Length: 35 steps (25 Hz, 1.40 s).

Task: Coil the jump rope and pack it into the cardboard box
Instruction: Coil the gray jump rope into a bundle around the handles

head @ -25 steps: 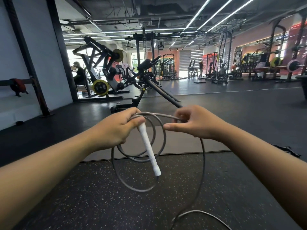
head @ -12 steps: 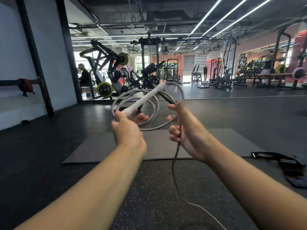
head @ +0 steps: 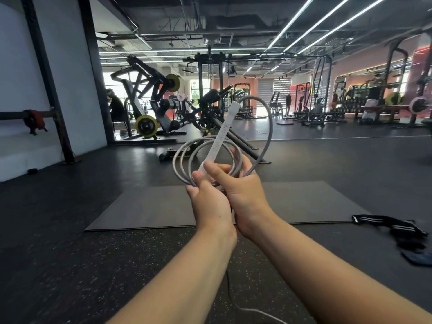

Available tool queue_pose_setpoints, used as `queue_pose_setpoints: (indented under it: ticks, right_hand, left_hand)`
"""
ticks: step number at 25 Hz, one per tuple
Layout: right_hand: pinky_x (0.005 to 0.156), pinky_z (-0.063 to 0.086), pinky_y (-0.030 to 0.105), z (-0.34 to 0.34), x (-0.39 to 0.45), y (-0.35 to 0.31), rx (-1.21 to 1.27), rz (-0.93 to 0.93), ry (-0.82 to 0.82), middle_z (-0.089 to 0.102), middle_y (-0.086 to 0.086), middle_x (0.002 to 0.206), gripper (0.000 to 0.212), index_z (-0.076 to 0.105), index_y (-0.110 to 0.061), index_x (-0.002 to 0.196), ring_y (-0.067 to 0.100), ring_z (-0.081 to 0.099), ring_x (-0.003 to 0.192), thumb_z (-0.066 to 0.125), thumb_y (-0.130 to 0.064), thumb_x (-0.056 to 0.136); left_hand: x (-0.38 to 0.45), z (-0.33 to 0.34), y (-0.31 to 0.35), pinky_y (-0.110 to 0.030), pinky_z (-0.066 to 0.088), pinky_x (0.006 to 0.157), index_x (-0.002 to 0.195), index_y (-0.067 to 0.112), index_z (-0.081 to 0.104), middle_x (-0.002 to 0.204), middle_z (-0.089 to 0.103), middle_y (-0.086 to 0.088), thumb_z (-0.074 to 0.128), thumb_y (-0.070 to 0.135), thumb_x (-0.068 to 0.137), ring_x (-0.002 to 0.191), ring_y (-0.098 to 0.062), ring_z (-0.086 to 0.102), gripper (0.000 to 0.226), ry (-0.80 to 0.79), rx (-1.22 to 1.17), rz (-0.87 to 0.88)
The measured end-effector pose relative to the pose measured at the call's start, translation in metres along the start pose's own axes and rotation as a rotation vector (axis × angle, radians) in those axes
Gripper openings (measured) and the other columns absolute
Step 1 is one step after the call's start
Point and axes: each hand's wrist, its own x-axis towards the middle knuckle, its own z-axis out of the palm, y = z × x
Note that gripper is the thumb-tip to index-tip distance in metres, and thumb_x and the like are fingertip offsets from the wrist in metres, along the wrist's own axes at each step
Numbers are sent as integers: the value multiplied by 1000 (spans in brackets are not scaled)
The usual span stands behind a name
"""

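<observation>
1. Centrally in the frame, the left hand point(head: 208, 202) and right hand point(head: 243, 192) press side by side, both closed around the grey jump rope point(head: 184, 157).
2. Several coils of the rope stand up above the hands, gathered at the fingers; a wider loop arcs up and to the right of them.
3. The white handle point(head: 221, 139) rises tilted from between the thumbs, crossing the coils.
4. A loose strand of rope hangs below the hands between the forearms and trails onto the speckled floor point(head: 70, 265) at the bottom of the frame.
5. A dark mat point(head: 149, 206) lies on the floor beyond the hands, and a black strap point(head: 388, 226) lies at the right edge.
</observation>
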Motion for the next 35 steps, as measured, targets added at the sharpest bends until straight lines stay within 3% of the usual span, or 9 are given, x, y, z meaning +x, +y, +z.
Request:
queue_pose_setpoints:
  ticks: [4, 8, 11, 16, 20, 27, 31, 33, 35]
  right_hand:
    - [71, 62, 31, -4, 0, 0, -104, -98, -35, 79, 12, 95, 52, 55, -18, 129, 23, 80, 86, 80, -4, 85]
    - [65, 55, 27, -13, 10, -8, -273, -84, -135, 72, 27, 107, 34, 54, -17, 130, 25, 74, 86, 66, -13, 98]
    - [55, 47, 19, -23, 20, -20, -424, -98, -240, 67, 4, 85, 16, 57, -19, 120, 12, 60, 69, 56, -19, 105]
    - [65, 45, 31, -28, 26, -29, -595, -141, -339, 59, 8, 93, 17, 59, -10, 117, 20, 50, 74, 50, -21, 107]
    - [65, 45, 35, -32, 24, -31, -619, -99, -369, 60, -2, 84, 19, 60, -17, 124, 19, 49, 71, 50, -19, 107]
    - [59, 41, 9, -37, 21, -40, -854, -54, -536, 59, -3, 79, 15, 62, -12, 115, -6, 53, 58, 50, -10, 107]
    - [69, 42, 24, -34, 26, -52, -1259, -54, -714, 58, -6, 76, 21, 64, -14, 92, 8, 51, 69, 54, -29, 105]
    - [71, 42, 27, -29, 29, -58, -1392, -74, -802, 58, -7, 75, 21, 68, -12, 93, 9, 53, 69, 56, -26, 103]
    - [76, 46, 28, -25, 31, -64, -1450, -127, -855, 64, -6, 84, 15, 70, -11, 101, 11, 59, 78, 58, -20, 102]
  left_hand:
    - [4, -15, -12, -25, 46, 70, 105, 27, 49, 106, 66, 0, 33, 48, 107, 90, -5, 61, 26, -83, 208, 89]
    - [14, -30, -18, -46, 47, 107, 126, 27, 55, 120, 71, 5, 39, 59, 101, 114, -14, 65, 44, -270, 379, 67]
    - [16, -41, -10, -48, 43, 112, 129, 29, 54, 113, 62, 19, 46, 61, 98, 120, -13, 59, 45, -354, 509, -44]
    - [16, -42, 11, -50, 34, 117, 155, 20, 23, 157, 38, -7, 73, 46, 85, 138, -31, 43, 91, -126, 437, -78]
    - [25, -37, 33, -48, 17, 121, 161, 28, -14, 171, -9, -2, 76, 32, 85, 157, -26, 3, 118, -126, 705, 478]
    - [50, -20, 87, -59, -2, 124, 163, 19, -2, 172, -5, -7, 70, 37, 74, 158, -29, -9, 115, -515, 1692, 1597]
    - [49, 11, 113, -36, 42, 104, 142, 37, 49, 127, 64, 9, 70, 49, 82, 127, -23, 55, 65, -952, 2242, 1134]
    - [49, 22, 106, -31, 47, 78, 119, 32, 63, 103, 68, 10, 81, 46, 76, 94, -16, 61, 49, -1031, 2285, 804]
    - [61, 24, 93, -34, 53, 85, 106, 29, 70, 102, 73, 10, 87, 39, 73, 94, -16, 67, 38, -1125, 2158, 575]
